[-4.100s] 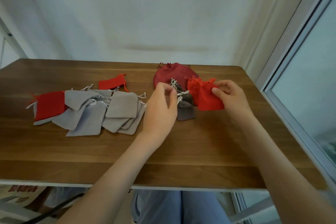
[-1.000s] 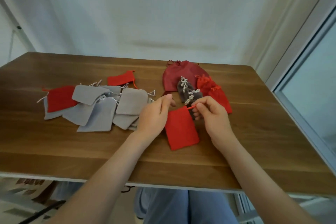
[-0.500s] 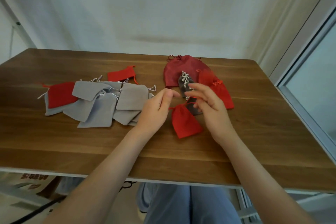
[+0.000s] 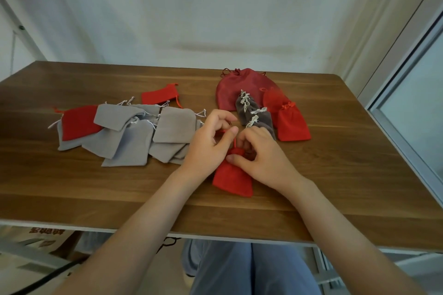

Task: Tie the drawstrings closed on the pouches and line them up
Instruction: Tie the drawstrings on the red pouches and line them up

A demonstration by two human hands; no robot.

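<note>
Red pouch (image 4: 233, 181): small, bright red, matte cloth. It lies on the table between the two hands, near the front edge and right of centre. Its flat body fans out toward the person and its mouth is bunched into a tight neck.
Drawstring (image 4: 234, 143): thin red cord rising from the bunched neck up to the left fingertips.
Left hand (image 4: 211, 141): thumb and forefinger are pressed together, pinching the cord just above the neck. The other fingers are curled loosely above it.
Right hand (image 4: 261, 153): closed round the pouch's neck, with the thumb tip pressing on the gathered cloth and the fingers curled over it from the far side.
Dark grey pouches (image 4: 256, 117): just beyond the hands, overlapping in a row that runs away from the person. Their mouths are cinched and knotted with pale cords.
Bright red pouches (image 4: 291, 124): two, touching the right side of the grey row. Both are knotted shut, and the nearer one partly covers the farther.
Large dark red pouch (image 4: 237, 88): behind both rows, rounded, its top gathered toward the wall.
Pale grey pouches (image 4: 175, 124): a loose, overlapping heap of flat pouches left of the hands, with white cords trailing out.
Flat red pouch (image 4: 80, 122): lies at the left end of the heap, on top of a grey one.
Far red pouch (image 4: 159, 96): flat, behind the heap.
Table (image 4: 335, 175): brown wood-grain top with a pale edge.
Window frame (image 4: 405, 136): runs along the table's right side.
Trousers (image 4: 251, 268): blue, seen below the table's front edge.
</note>
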